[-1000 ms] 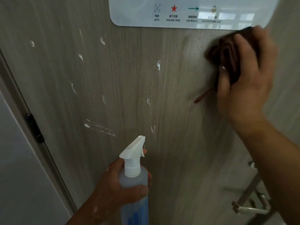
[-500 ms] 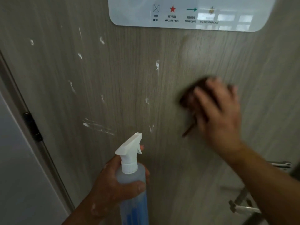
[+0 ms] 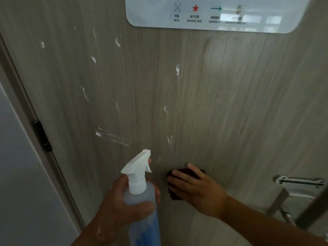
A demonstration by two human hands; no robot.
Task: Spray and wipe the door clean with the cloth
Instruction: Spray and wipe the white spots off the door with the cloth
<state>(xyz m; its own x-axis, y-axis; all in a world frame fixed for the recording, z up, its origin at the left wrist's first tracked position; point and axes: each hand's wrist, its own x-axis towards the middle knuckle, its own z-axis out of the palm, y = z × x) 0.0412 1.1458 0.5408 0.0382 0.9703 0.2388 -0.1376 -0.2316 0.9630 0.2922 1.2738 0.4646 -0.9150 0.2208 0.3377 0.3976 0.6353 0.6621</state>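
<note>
1. Door (image 3: 230,112) panelling in grey wood grain fills nearly everything from where I stand. The dark cloth (image 3: 174,196) is held flat against it low down, just to the right of the spray bottle (image 3: 142,201).
2. The right hand (image 3: 197,190) lies over the cloth with its fingers spread and almost straight, pressing it onto the door. Dark edges of the cloth show past the fingertips and under the left side of the palm.
3. The left hand (image 3: 120,206) is wrapped round the shoulder of the bottle, thumb across the front, and holds it upright. One fingertip shows just behind the white trigger head (image 3: 138,166), whose nozzle points up towards the door.
4. The two hands are near each other but not touching.
5. The bottle is translucent, cloudy near the neck and blue lower down.
6. White smears (image 3: 110,136) are scattered over the left half of the door. The broadest streak sits left of centre, and smaller flecks run above it and down to just over the nozzle.
7. A glossy white sign (image 3: 213,23) with small symbols and lettering is fixed to the door at the top.
8. A dark hinge (image 3: 41,135) sits on the frame to the left, and a metal door handle (image 3: 300,181) is at the right edge.
</note>
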